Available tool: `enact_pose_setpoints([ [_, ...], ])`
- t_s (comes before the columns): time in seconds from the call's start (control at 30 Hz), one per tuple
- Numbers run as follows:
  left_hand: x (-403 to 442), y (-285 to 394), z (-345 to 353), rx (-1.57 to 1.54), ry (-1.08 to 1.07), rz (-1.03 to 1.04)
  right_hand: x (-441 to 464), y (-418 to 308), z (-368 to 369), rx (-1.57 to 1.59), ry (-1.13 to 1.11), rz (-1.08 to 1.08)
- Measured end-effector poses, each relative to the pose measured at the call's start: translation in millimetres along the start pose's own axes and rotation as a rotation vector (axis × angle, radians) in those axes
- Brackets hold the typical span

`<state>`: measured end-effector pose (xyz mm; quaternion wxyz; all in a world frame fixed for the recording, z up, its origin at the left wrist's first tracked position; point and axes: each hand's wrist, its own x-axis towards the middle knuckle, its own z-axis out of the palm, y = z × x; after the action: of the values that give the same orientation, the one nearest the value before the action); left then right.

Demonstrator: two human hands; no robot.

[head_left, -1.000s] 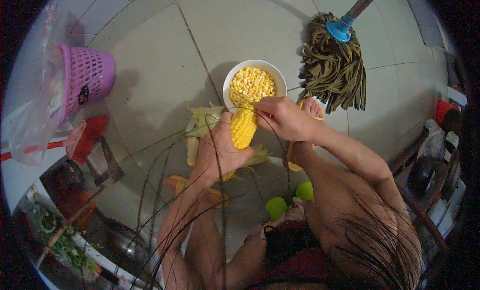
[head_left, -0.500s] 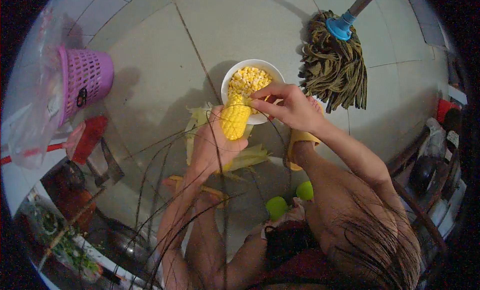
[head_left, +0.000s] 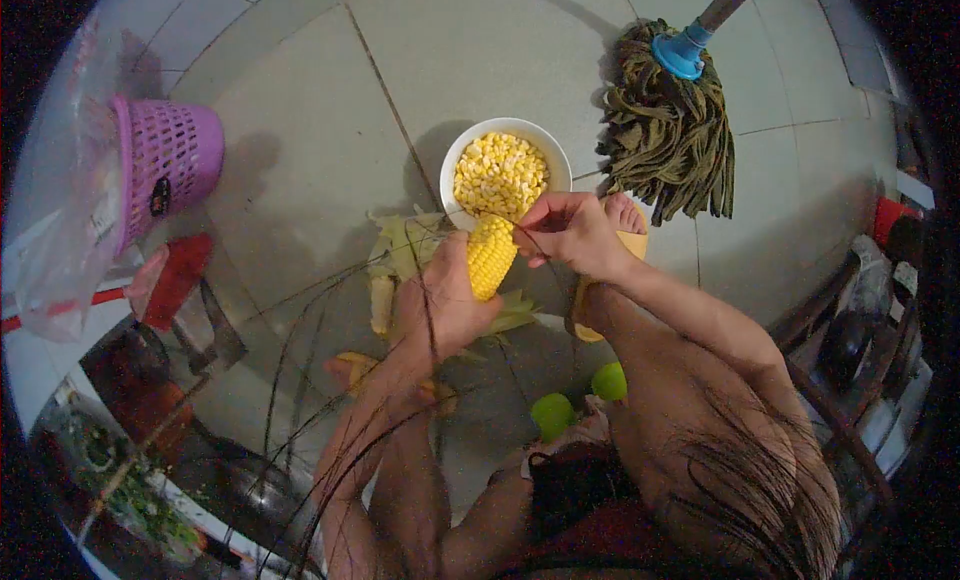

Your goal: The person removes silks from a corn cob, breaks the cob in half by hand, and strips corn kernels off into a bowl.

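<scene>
My left hand [head_left: 445, 300] is wrapped around a yellow ear of corn [head_left: 491, 260], which tilts up towards the near rim of a white bowl [head_left: 449, 170]. Loose corn kernels [head_left: 500, 175] fill much of that bowl, which rests on the floor. Just right of the ear's upper end is my right hand [head_left: 580, 238], its thumb and fingers pinched together; whatever they hold is hidden. Pale green husks [head_left: 405, 240] lie on the floor behind and below my left hand, with a pale stripped cob [head_left: 381, 305] by them.
A mop [head_left: 665, 130] stands on the tiles right of the bowl. To the left are a purple basket [head_left: 175, 165] and a red dustpan [head_left: 175, 280]. My foot in a yellow sandal [head_left: 630, 242] is close by my right hand. Strands of hair cross the view.
Both hands and the ear have drawn back towards me, off the bowl, so more kernels show. My right fingers have gone from the ear's top to its right side.
</scene>
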<state>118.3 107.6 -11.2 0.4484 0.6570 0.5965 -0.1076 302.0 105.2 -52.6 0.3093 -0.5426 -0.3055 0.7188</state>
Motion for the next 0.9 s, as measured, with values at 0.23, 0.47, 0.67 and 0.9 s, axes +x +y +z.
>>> enact_pose_setpoints([
  [0.23, -1, 3, 0, -0.078, 0.004, -0.003, 1, 14, -2, 0.028, 0.056, 0.018],
  [0.47, 4, -29, -2, -0.262, 0.094, 0.012, 18, 8, -26, -1.077, 0.227, -0.434],
  [0.67, -4, -43, -12, -0.368, 0.129, -0.045, 53, 13, -32, -1.302, 0.161, -0.639],
  [0.9, -14, -45, -22, -0.270, 0.103, -0.115, 63, 13, -31, -1.354, 0.197, -0.758],
])
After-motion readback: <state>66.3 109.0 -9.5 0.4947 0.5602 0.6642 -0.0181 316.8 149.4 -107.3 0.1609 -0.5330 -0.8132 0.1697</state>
